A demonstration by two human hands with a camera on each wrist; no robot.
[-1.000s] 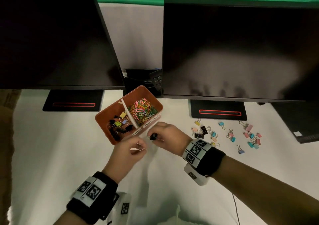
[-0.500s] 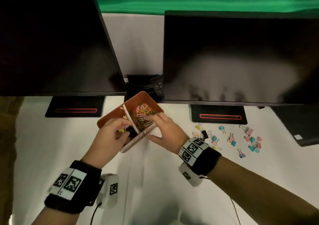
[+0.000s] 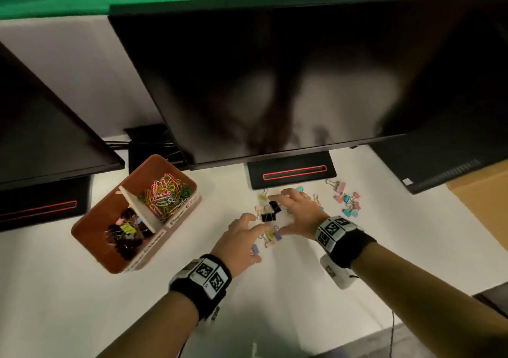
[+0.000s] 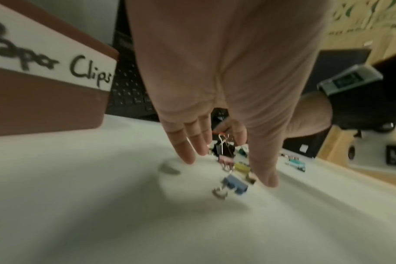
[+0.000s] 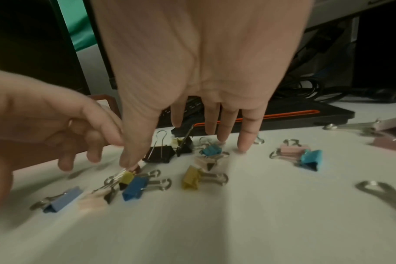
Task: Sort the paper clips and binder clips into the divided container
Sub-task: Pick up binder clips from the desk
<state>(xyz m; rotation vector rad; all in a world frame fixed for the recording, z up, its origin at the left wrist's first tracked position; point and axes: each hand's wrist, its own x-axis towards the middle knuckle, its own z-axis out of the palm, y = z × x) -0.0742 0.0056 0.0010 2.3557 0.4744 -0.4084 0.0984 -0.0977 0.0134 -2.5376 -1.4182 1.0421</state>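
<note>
From the head camera, the rust-brown divided container [image 3: 94, 243] sits on the matte white desk [image 3: 55, 289]: glossy wire paper clips [image 3: 165, 195] in its far cell, binder clips in the near one. Both hands hover over loose binder clips [image 3: 268, 214], the left hand [image 3: 237, 243] and right hand [image 3: 298, 212] with fingers spread, holding nothing.

The left wrist view shows straight fingers [image 4: 185, 146] above a blue folded-metal clip [image 4: 234, 184].

In the right wrist view, the thumb [image 5: 136, 151] touches a yellow clip [image 5: 127, 176]; the other fingers splay wide.

Two hands [image 3: 270, 224], two monitors [image 3: 302, 77]
</note>
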